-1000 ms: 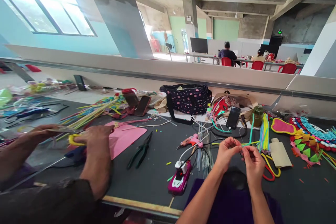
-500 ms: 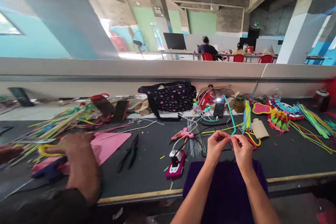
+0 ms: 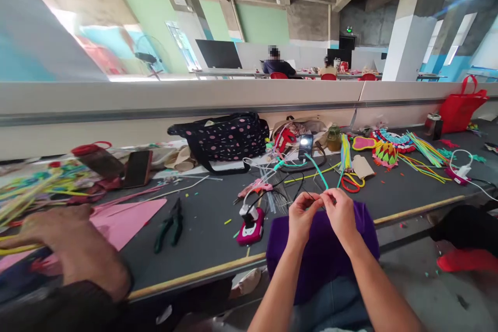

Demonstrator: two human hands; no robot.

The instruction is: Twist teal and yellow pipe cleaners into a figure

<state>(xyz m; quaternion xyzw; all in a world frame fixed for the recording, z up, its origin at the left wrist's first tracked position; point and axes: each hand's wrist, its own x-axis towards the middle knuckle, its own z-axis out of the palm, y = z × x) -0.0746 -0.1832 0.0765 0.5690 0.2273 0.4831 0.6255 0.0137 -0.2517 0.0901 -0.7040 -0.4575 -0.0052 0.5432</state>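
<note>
1. Head view, far left: I see a co-worker's hand (image 3: 73,249) resting on pink sheet (image 3: 128,215).
2. I see green pliers (image 3: 168,224) lying on the table (image 3: 210,238).
3. Left hand (image 3: 301,215) pinches a thin black wire (image 3: 307,196) above the purple cloth (image 3: 322,254).
4. Right hand (image 3: 342,213) pinches the same wire.

Both bare forearms are reaching up and forward from the bottom edge, converging above the purple cloth (image 3: 322,249) on the lap. The left hand (image 3: 301,216) is curling inward just over the cloth's far edge, thumb and forefinger pinching together. The right hand (image 3: 342,212) is facing it, fingertips almost touching the left's, fingers bending in a matching pinch, wrist angling left.
</note>
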